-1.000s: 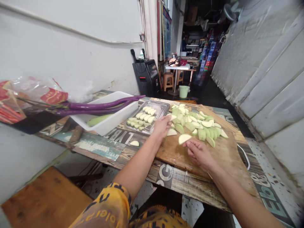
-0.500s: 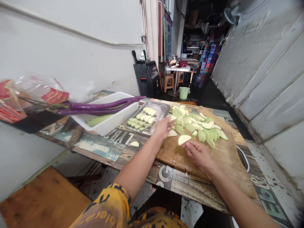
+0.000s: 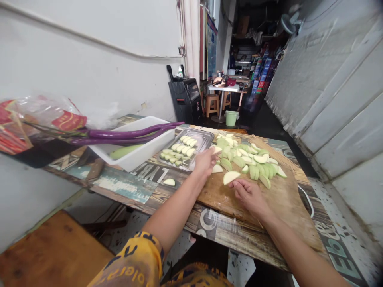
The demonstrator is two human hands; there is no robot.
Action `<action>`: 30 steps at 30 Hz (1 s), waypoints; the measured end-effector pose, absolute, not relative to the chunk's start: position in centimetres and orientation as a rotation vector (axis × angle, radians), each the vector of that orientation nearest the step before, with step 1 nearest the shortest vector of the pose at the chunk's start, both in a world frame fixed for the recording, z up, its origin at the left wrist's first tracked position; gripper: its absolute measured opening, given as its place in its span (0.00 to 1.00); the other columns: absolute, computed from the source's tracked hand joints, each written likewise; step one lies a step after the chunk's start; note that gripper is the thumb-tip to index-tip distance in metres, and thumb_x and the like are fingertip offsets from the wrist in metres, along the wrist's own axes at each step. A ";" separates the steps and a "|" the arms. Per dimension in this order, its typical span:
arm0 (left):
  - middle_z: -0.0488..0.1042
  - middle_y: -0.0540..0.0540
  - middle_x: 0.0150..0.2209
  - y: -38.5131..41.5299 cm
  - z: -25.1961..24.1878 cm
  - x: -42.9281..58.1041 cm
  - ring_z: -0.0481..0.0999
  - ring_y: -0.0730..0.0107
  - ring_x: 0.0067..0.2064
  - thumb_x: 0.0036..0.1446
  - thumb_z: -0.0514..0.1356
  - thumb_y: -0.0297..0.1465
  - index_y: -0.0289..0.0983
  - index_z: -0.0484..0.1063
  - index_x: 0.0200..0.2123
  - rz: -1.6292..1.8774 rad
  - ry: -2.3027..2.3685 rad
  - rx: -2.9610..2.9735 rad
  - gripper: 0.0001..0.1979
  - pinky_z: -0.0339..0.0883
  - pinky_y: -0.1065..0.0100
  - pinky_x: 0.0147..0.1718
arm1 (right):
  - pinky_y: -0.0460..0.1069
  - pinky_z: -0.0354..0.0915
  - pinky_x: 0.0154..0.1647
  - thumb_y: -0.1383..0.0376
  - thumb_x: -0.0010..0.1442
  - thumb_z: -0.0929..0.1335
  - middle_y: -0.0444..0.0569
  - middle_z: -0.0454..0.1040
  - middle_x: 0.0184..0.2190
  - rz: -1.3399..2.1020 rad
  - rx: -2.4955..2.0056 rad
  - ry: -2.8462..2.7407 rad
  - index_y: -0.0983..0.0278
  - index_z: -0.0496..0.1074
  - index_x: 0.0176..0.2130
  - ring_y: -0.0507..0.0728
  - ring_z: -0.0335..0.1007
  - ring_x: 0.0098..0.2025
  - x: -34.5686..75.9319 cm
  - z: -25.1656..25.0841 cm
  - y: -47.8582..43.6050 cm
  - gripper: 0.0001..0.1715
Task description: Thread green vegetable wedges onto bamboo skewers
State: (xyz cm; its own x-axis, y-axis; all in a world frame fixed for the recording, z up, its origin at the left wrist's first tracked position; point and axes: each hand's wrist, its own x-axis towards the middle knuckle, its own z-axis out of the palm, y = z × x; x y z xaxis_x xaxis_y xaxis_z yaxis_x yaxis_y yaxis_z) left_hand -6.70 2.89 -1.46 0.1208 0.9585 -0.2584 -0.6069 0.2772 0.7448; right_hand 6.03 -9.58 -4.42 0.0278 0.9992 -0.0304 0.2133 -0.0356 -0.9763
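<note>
My left hand [image 3: 205, 162] pinches 1 pale slice [image 3: 216, 150] with fingers pressed together, at the left edge of the wooden board [image 3: 284, 199], just beside the metal tray [image 3: 204, 139]. My right hand [image 3: 249, 195] rests on the board, fingers curled close, tips touching a second slice [image 3: 231, 176] near the green pile [image 3: 257, 163]. I cannot tell if it grips it.

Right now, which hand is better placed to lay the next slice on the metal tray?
Probably the left. The left hand already pinches a pale slice right beside the metal tray. The right hand lies farther from it, on the cutting board, fingertips touching a second slice.
</note>
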 end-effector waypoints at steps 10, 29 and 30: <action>0.75 0.40 0.26 3.0 -2.0 -6.5 0.63 0.83 0.16 0.53 0.57 0.24 0.30 0.64 0.30 1.162 0.781 0.502 0.03 0.46 0.81 0.12 | 0.41 0.37 0.08 0.51 0.50 0.68 0.31 0.49 0.11 1.594 -1.118 -0.917 0.63 0.64 0.32 0.43 0.35 0.09 6.0 -3.6 -9.4 0.19; 0.75 0.43 0.26 2.1 -2.1 -5.8 0.57 0.87 0.12 0.50 0.60 0.28 0.31 0.65 0.27 1.140 0.823 0.635 0.06 0.37 0.80 0.10 | 0.42 0.42 0.11 0.50 0.53 0.64 0.33 0.49 0.11 1.298 -1.304 -1.098 0.64 0.67 0.32 0.45 0.38 0.11 5.7 -3.6 -9.1 0.19; 0.75 0.43 0.26 2.0 -2.1 -5.8 0.57 0.87 0.12 0.50 0.60 0.29 0.31 0.66 0.27 1.130 0.817 0.629 0.06 0.37 0.80 0.10 | 0.42 0.40 0.10 0.49 0.52 0.65 0.32 0.48 0.11 1.358 -1.269 -1.031 0.64 0.66 0.32 0.44 0.36 0.11 5.6 -3.6 -9.1 0.20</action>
